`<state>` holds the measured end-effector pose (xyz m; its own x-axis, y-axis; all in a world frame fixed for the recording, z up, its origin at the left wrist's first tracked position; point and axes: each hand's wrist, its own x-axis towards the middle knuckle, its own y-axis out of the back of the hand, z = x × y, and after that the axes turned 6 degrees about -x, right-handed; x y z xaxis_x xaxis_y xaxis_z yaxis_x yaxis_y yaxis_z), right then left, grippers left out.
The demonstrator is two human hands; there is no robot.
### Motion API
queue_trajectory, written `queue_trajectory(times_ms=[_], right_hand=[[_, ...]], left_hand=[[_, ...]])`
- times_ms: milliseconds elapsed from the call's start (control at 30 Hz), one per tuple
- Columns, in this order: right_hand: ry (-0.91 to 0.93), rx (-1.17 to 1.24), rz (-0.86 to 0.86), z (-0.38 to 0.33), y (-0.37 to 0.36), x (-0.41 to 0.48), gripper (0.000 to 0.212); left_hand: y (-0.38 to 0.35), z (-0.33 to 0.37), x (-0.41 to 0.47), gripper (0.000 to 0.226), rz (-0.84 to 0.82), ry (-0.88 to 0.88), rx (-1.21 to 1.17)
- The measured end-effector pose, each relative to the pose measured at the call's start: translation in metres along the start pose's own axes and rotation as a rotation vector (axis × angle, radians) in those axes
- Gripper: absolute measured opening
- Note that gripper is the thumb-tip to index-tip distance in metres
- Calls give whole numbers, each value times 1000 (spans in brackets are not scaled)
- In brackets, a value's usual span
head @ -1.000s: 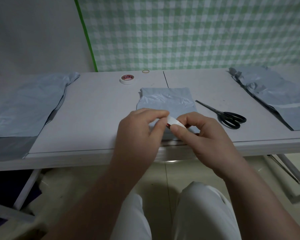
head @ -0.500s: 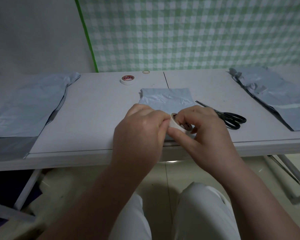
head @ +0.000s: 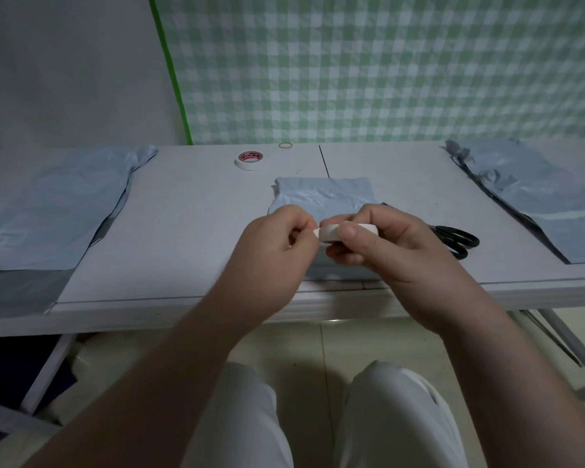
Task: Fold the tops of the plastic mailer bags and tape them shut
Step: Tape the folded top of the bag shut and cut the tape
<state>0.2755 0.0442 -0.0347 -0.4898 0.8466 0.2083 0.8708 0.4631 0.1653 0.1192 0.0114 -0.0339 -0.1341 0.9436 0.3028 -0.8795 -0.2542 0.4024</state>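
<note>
Above mailer bag [head: 321, 197], R hand [head: 395, 255] grips tape roll [head: 331, 233], now turned edge-on; L hand [head: 267, 261] pinches its end, prob. peeling.

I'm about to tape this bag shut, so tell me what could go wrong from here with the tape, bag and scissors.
1. Neither hand holds down the folded bag, so its fold may spring open.
2. The left hand pinches at the tape roll gripped by the right hand; a peeled strip could stick to the fingers or to itself.
3. The scissors lie right beside the right hand, blades partly hidden behind it.
</note>
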Motion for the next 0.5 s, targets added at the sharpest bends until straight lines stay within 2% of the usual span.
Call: queue_trajectory(times_ms=[133,267,333,400,500], right_hand=[[3,-180,36,-10,5,13,20],[15,-364,118,-19,7,32,50],[36,-394,133,-25,6,42,55],[40,-323,114,-33,4,52,61],[-65,-36,24,-37,2,65,66]], left_hand=[[12,6,8,19,-44,95,-137],[25,12,27,15,-94,229,-351],[32,14,40,18,-123,261,-466],[39,14,52,18,-156,248,-476],[46,10,69,18,-173,239,-427]])
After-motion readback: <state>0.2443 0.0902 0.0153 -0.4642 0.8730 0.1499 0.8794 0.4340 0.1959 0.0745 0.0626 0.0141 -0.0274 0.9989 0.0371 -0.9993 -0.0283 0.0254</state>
